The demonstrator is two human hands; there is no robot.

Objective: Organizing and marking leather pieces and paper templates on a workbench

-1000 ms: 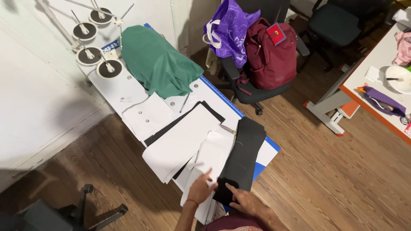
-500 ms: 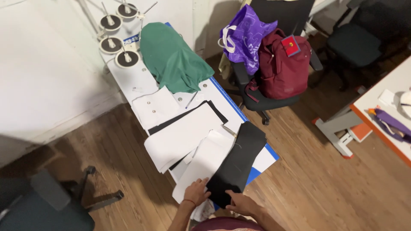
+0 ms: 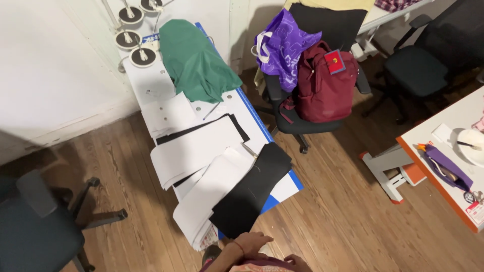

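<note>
- Work in hand, as judged: handling the black fabric piece [image 3: 252, 194], which lies flat along the near right side of the narrow white table [image 3: 146, 88], its near end reaching the table's end, just ahead of the hands.
- The black piece overlaps a stack of white paper sheets [image 3: 212, 194] on its left; a blue edge of the table shows under its right side.
- To do the step well, in my judgement: take the near end of the fabric with both hands at once and keep it flat, so the white sheets beneath do not drag or fan out (they already overhang the table's near end).
- Left hand [image 3: 250, 241]: low in view, back of the hand up, fingers curled downward just short of the fabric's near edge; whether it touches or grasps the cloth cannot be told.
- Right hand [image 3: 297, 262]: only a sliver shows at the bottom edge, close to the body; its state cannot be told.
- Also present: green cloth [image 3: 194, 60] at the table's far end, thread cones [image 3: 132, 38] beyond it, and a maroon backpack [image 3: 325, 88] on a chair to the right.
</note>
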